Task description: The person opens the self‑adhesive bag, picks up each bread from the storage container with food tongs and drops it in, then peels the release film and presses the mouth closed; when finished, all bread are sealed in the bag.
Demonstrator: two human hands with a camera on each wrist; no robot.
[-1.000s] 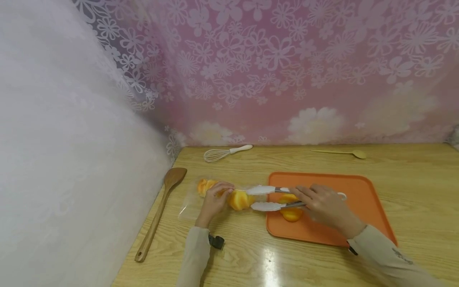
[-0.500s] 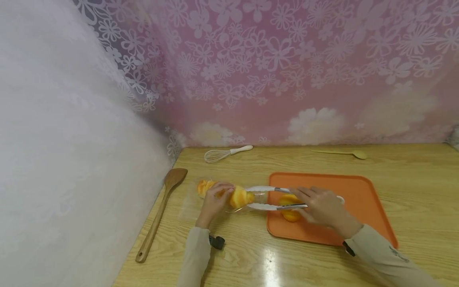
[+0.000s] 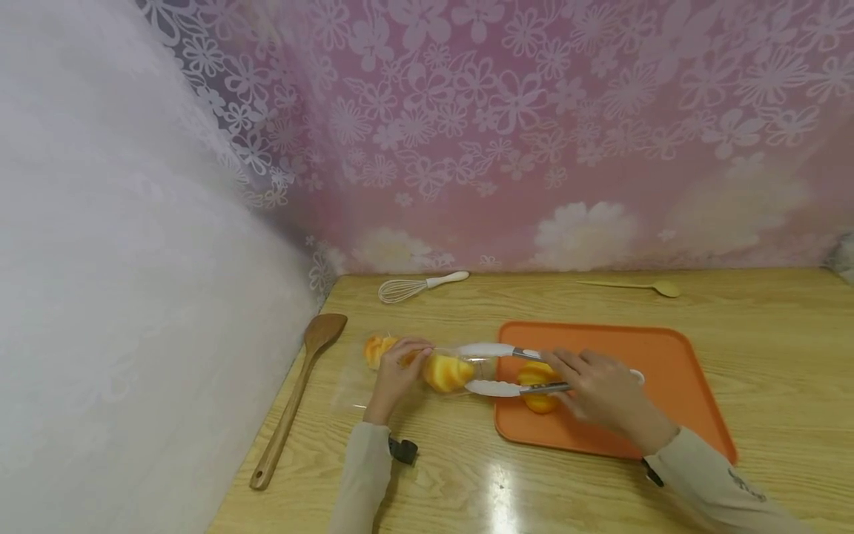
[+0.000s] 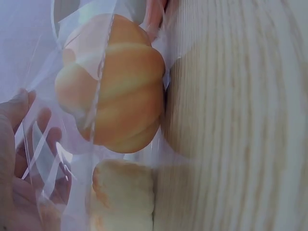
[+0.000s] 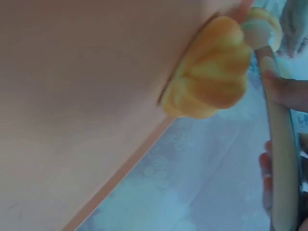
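Right, furthest left you've got the wooden turner (image 3: pixel 290 404) lying on the table (image 3: pixel 454 475), clear of your work, with the white-handled whisk (image 3: pixel 423 285) back by the wall. Next comes the clear plastic bag (image 3: pixel 350 386), a golden-crusted bread piece (image 3: pixel 377 351) showing toward its left end. Your left hand (image 3: pixel 396 374) reaches up from the lower edge, thumb and fingertips pinching the bag's film. Good spot, I'd say: raise that film a touch so it doesn't drag on the bread. Just right of those fingertips sits the ridged bread roll (image 3: pixel 447 372), behind film in the left wrist view; whether it's fully inside, you can't tell. In from the right come the tongs (image 3: pixel 543 387), white tips spread about the roll's right end; contact isn't clear. Best hold them level, and mind they don't snag the film. Beneath the tongs, another roll (image 3: pixel 539 408) rests near the left edge of the orange tray (image 3: pixel 627 341); don't brush it. And there's your right hand (image 3: pixel 603 389), back upward over the tray, gripping the tongs, thumb on the nearer arm, fingers on the farther, wrist angled in from lower right. Behind the tray lies the yellowish spoon (image 3: pixel 667 288).
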